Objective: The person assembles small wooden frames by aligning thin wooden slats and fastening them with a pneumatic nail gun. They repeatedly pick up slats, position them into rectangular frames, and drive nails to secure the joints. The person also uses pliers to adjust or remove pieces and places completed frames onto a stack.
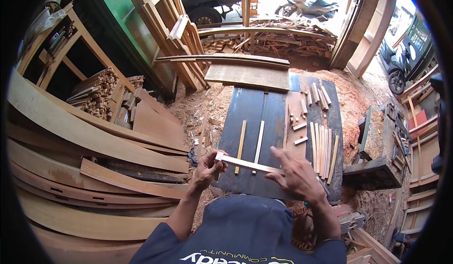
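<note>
A thin pale wooden strip [247,164] lies crosswise over the near end of a dark metal saw table [255,110]. My left hand [208,166] grips its left end. My right hand [295,174] rests on its right end with the fingers spread. Under the strip, two more thin strips [250,143] lie lengthwise on the table, side by side. A row of several similar strips [323,148] lies to the right of my right hand.
Short offcuts [314,96] and a wide board [247,76] sit at the table's far end. Long curved planks [89,141] are stacked on the left. Sawdust [198,108] covers the ground. Wooden frames [422,141] and a motorbike [398,63] stand at right.
</note>
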